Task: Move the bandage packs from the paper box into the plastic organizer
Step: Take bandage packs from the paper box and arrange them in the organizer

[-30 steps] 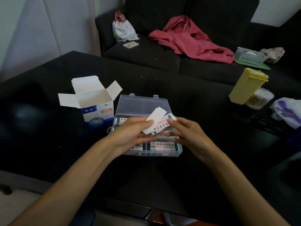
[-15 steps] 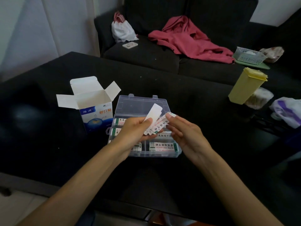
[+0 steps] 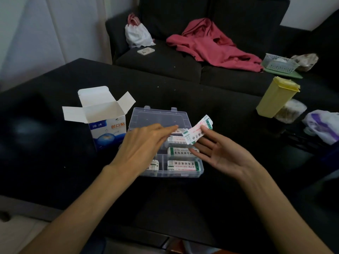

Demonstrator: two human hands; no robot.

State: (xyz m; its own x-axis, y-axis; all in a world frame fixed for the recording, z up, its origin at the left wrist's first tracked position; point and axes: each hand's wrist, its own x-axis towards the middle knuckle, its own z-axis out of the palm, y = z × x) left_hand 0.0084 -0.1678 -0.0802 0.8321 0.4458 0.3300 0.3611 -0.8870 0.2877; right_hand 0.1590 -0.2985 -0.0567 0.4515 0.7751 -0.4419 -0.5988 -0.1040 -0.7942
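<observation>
Your right hand (image 3: 218, 153) pinches a few white paper bandage packs with green and red print (image 3: 199, 132) between thumb and fingertips, held above the far right corner of the clear plastic organizer with dividers (image 3: 200, 170). More packs lie in its compartments. Your left hand (image 3: 145, 145) reaches over the organizer with fingers stretched out, tips near a far compartment, gripping nothing. The open white and blue paper box (image 3: 104, 121) stands upright just left of the organizer on the black table (image 3: 45, 162).

White-and-blue paper box (image 3: 107, 125), clear plastic organizer (image 3: 161, 118), white, green-edged bandage packs (image 3: 197, 132)
</observation>
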